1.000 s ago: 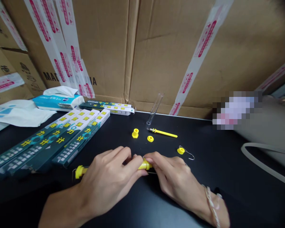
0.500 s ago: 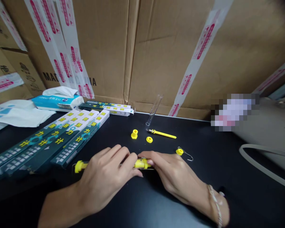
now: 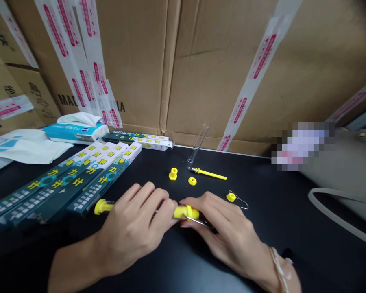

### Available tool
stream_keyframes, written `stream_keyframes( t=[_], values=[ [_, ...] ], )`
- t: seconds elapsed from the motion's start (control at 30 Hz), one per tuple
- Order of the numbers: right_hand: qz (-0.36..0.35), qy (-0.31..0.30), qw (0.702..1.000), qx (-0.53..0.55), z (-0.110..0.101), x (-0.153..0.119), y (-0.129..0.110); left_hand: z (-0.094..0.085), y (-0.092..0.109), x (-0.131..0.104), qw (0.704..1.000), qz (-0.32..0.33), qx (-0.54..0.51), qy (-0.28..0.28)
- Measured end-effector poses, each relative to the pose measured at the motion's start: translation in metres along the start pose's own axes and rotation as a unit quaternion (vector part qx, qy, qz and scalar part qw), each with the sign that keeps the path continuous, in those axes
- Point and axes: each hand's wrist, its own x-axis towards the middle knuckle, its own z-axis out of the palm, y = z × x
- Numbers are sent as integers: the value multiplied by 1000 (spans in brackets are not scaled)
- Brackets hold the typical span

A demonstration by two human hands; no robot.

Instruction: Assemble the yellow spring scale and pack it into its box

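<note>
A spring scale (image 3: 183, 212) with yellow ends lies level just above the dark table, its middle hidden by my left hand (image 3: 140, 219). That hand is closed around its tube. My right hand (image 3: 228, 228) is closed at the yellow right end, its fingers on the thin metal wire hook (image 3: 198, 221) that slants out of this end. Beyond my hands lie a yellow flanged plug (image 3: 173, 174), a yellow ring (image 3: 192, 181), a yellow rod (image 3: 212, 174) with a metal tip, a clear tube (image 3: 198, 143) and a yellow cap with a wire hook (image 3: 231, 197).
Several long printed boxes (image 3: 105, 177) lie side by side at the left, and more (image 3: 140, 139) lie behind them. A tissue pack (image 3: 76, 132) is at the back left. Tall cardboard (image 3: 134, 53) walls the rear. A grey bag (image 3: 344, 175) with a strap stands right.
My right hand has shifted slightly right, baring more of the spring scale's yellow end. The wire, along the upper side before, now slants down to the right.
</note>
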Motion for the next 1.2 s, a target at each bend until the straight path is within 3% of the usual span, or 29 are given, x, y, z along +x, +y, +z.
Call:
stream_keyframes(
  t=[0.13, 0.33, 0.53, 0.83, 1.03, 1.1, 1.2],
  values=[
    [-4, 38, 999, 27, -1, -1, -2, 2, -1, -1, 999, 6, 28, -18],
    [-14, 30, 997, 66, -5, 1, -6, 1, -1, -2, 998, 17, 61, -30],
    [48, 50, 992, 109, -2, 0, -8, 1, 2, -2, 996, 4, 83, -37],
    [27, 72, 988, 133, -4, 4, -15, 0, 4, -4, 996, 24, 65, -56],
    [143, 37, 976, 161, -5, 8, -6, 5, 4, -3, 996, 1, 74, -46],
    [203, 23, 955, 215, -6, 11, -4, 5, 3, -2, 997, 1, 73, -28],
    [274, 2, 900, 339, -8, 15, -3, 5, 2, -2, 998, 22, 55, -30]
  ],
)
